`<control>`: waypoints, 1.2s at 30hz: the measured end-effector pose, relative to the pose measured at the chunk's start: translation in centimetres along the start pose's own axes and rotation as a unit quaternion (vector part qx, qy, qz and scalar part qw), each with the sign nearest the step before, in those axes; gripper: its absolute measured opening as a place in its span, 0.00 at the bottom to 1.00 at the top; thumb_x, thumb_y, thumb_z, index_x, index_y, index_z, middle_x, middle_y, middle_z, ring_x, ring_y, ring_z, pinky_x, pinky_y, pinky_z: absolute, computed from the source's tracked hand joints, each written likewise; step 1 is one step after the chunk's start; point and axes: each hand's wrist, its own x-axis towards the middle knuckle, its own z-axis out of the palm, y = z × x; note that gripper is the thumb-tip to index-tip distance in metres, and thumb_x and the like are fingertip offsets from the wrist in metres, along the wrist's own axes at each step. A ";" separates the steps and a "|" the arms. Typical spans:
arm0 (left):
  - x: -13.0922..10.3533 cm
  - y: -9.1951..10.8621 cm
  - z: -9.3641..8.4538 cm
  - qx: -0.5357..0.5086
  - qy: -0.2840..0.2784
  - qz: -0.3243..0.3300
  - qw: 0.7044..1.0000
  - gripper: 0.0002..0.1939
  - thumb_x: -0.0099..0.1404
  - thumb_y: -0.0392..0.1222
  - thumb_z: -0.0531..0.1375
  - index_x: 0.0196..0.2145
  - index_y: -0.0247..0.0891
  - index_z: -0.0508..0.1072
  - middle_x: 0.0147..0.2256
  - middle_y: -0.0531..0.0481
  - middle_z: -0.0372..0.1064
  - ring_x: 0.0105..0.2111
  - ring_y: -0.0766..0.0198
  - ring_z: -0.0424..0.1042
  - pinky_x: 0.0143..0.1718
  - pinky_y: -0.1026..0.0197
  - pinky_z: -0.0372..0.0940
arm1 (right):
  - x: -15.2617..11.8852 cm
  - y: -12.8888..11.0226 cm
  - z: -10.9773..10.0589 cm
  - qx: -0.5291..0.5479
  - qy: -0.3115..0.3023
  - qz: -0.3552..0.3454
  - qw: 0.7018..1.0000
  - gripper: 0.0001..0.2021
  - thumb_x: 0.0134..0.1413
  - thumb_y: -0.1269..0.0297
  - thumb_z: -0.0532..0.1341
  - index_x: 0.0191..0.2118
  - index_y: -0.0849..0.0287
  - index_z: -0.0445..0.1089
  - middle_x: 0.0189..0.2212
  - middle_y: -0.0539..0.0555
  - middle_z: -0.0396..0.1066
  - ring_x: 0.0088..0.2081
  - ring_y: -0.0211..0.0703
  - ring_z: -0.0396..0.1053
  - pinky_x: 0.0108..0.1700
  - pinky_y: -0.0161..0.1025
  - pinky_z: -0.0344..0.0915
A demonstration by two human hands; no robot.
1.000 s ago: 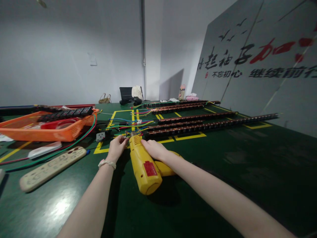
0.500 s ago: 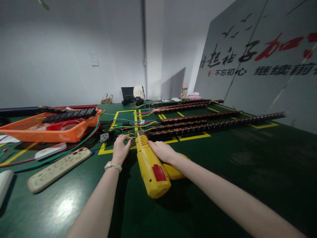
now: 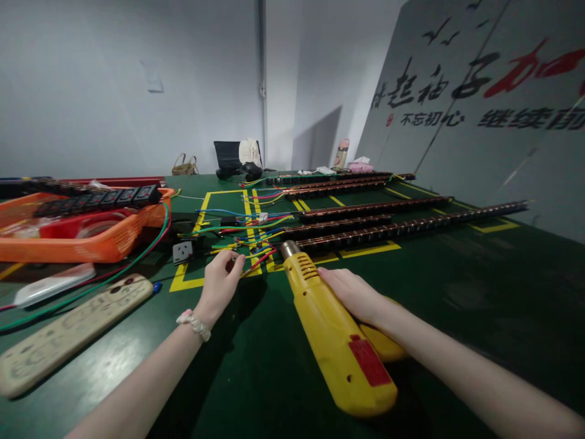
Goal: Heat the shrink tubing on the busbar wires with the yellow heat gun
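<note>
My right hand (image 3: 351, 292) is wrapped around a yellow heat gun (image 3: 320, 317), and its metal nozzle points away from me toward the wiring. My left hand (image 3: 219, 283), with a white scrunchie on the wrist, pinches thin wires by their ends; the exact tips are hidden by the fingers. Red, yellow and blue wires (image 3: 262, 259) run from there to the near end of a long black strip with copper-coloured bars (image 3: 402, 231). A grey socket module (image 3: 183, 252) lies just left of my left hand.
More long strips (image 3: 338, 188) lie across the green table (image 3: 439, 360), which has yellow tape lines. At left are an orange basket (image 3: 109, 241) holding black socket strips, a beige patterned bar (image 3: 77, 332) and a white case (image 3: 55, 285). A bottle (image 3: 341, 153) stands at the back.
The heat gun and my right hand have shifted right and nearer, so the nozzle is farther from my left hand. The wires beside my left fingers now show more. The view has shifted slightly.
</note>
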 end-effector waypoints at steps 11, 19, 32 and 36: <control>0.5 -0.2 0.2 -0.066 -0.017 -0.053 0.996 0.16 0.63 0.49 0.51 0.23 0.38 0.66 0.29 0.51 0.62 0.30 0.64 0.63 0.32 0.62 0.57 | 1.4 -2.5 1.8 0.007 -0.034 0.005 0.999 0.28 0.63 0.48 0.39 0.34 0.59 0.72 0.34 0.58 0.74 0.36 0.49 0.70 0.35 0.39 0.60; 0.5 -0.7 0.5 -0.095 -0.005 -0.065 0.993 0.16 0.62 0.47 0.49 0.24 0.37 0.69 0.31 0.48 0.63 0.33 0.61 0.65 0.35 0.60 0.59 | 3.5 -5.8 4.1 -0.038 -0.029 -0.054 0.997 0.30 0.63 0.49 0.37 0.35 0.60 0.73 0.36 0.61 0.74 0.39 0.53 0.70 0.38 0.42 0.59; 1.5 -3.5 1.1 -0.123 -0.007 -0.133 0.983 0.18 0.56 0.53 0.53 0.21 0.37 0.71 0.27 0.49 0.68 0.30 0.61 0.66 0.33 0.61 0.60 | 4.0 -5.4 4.8 -0.046 -0.034 -0.074 0.996 0.33 0.62 0.47 0.35 0.42 0.63 0.71 0.42 0.64 0.72 0.43 0.54 0.69 0.43 0.43 0.61; 1.9 -3.4 1.7 -0.104 0.026 -0.201 0.974 0.19 0.55 0.55 0.53 0.19 0.37 0.68 0.22 0.51 0.66 0.25 0.63 0.64 0.28 0.62 0.58 | 4.1 -4.9 4.6 -0.057 -0.049 -0.100 0.992 0.27 0.64 0.54 0.38 0.41 0.63 0.70 0.43 0.62 0.72 0.43 0.49 0.69 0.42 0.39 0.60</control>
